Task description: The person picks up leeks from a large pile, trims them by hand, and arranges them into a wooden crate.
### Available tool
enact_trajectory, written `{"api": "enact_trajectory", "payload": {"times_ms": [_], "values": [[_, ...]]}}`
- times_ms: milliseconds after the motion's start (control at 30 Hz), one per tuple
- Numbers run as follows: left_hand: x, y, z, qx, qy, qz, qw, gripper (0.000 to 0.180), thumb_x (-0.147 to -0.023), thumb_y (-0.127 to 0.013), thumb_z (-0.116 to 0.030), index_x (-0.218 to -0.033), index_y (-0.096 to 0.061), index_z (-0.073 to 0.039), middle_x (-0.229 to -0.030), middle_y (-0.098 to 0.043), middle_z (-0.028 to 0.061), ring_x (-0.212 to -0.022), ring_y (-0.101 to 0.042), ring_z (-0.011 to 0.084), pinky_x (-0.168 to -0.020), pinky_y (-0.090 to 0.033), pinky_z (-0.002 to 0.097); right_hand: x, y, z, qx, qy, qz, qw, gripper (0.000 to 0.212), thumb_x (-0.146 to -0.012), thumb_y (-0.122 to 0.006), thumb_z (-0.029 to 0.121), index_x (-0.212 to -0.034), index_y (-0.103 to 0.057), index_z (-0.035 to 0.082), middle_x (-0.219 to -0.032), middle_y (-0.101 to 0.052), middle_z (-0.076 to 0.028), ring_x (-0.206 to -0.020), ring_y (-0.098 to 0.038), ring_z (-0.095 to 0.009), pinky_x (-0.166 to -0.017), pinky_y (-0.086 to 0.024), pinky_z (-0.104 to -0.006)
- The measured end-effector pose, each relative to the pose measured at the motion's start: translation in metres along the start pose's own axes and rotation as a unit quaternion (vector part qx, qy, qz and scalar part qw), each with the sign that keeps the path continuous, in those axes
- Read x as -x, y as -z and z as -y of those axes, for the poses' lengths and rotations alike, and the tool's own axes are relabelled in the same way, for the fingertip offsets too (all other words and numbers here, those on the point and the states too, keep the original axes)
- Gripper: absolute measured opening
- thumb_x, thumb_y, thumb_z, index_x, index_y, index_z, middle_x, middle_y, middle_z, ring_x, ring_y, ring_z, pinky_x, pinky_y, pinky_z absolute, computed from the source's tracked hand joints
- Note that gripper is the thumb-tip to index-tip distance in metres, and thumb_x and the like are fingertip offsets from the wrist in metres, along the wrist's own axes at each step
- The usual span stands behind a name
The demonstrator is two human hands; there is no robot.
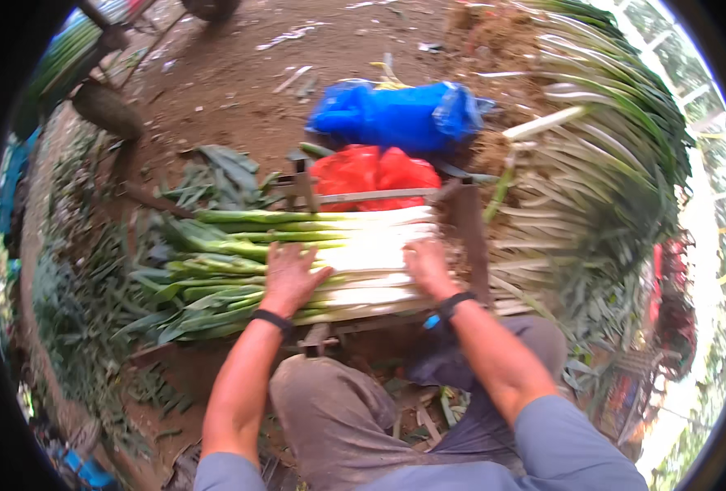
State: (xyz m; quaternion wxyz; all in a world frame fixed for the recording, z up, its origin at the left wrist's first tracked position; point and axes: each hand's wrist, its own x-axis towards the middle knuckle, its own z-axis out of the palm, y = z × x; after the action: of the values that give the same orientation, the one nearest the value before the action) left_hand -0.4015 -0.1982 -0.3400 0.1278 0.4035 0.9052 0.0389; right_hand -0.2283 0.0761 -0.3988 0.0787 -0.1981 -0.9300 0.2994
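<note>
A layer of long leeks point(371, 245) lies across a low wooden rack point(466, 233) in front of my knees. Their white ends point right and their green leaves spread out to the left. My left hand point(289, 278) rests flat on the green part of the stalks, thumb held apart. On the white part, close to the root ends, my right hand point(428, 266) lies with its fingers stretched over the stalks. Both hands touch the leeks from above; neither is wrapped round a stalk. The undersides of my fingers are hidden.
A large heap of leeks point(576, 188) stands at the right, roots toward the rack. Beyond the rack lie a red plastic bag point(375, 172) and a blue plastic roll point(396, 114). Cut leaves point(76, 286) litter the left ground. A wooden log-like piece point(107, 109) is far left.
</note>
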Motion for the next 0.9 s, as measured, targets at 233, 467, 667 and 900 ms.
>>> {"api": "enact_trajectory", "payload": {"times_ms": [233,467,667,900], "values": [[0.01,0.001,-0.019,0.01,-0.039,-0.05,0.998,0.072,-0.083,-0.073,-0.057,-0.134,-0.062,-0.007,-0.126,-0.06,0.0185,-0.125,-0.053,0.0366,-0.116,-0.03,0.0581,0.004,-0.002,-0.023,-0.005,-0.039,0.035,0.999,0.028,-0.099,-0.061,0.027,-0.118,-0.073,0.01,-0.116,-0.07,-0.017,-0.115,-0.062,-0.035,-0.106,-0.044,-0.0463],[0.026,0.003,0.009,-0.013,-0.042,-0.008,0.999,0.07,-0.085,-0.072,-0.055,-0.135,-0.06,-0.006,-0.122,-0.06,0.0184,-0.123,-0.053,0.0364,-0.113,-0.031,0.0571,-0.04,0.24,0.035,-0.358,-0.09,0.173,0.913,0.036,-0.104,-0.058,0.027,-0.127,-0.069,0.002,-0.113,-0.075,-0.012,-0.103,-0.07,-0.018,-0.093,-0.056,-0.0354],[0.019,0.008,0.006,-0.049,-0.041,0.028,0.998,0.078,-0.09,-0.061,-0.066,-0.138,-0.058,-0.005,-0.131,-0.059,0.0222,-0.127,-0.052,0.0403,-0.115,-0.03,0.0578,0.107,0.277,-0.171,-0.428,-0.336,-0.184,0.818,0.032,-0.104,-0.057,0.032,-0.109,-0.068,0.002,-0.098,-0.072,-0.01,-0.082,-0.07,-0.019,-0.074,-0.057,-0.0323],[0.01,0.001,0.0,-0.05,-0.053,0.026,0.997,0.075,-0.09,-0.062,-0.064,-0.136,-0.059,-0.006,-0.127,-0.059,0.0196,-0.124,-0.052,0.0399,-0.114,-0.031,0.0565,0.253,0.082,-0.291,-0.469,-0.613,-0.196,0.605,0.048,-0.105,-0.059,0.029,-0.138,-0.05,-0.003,-0.129,-0.061,-0.022,-0.11,-0.068,-0.036,-0.092,-0.06,-0.0471]]}}
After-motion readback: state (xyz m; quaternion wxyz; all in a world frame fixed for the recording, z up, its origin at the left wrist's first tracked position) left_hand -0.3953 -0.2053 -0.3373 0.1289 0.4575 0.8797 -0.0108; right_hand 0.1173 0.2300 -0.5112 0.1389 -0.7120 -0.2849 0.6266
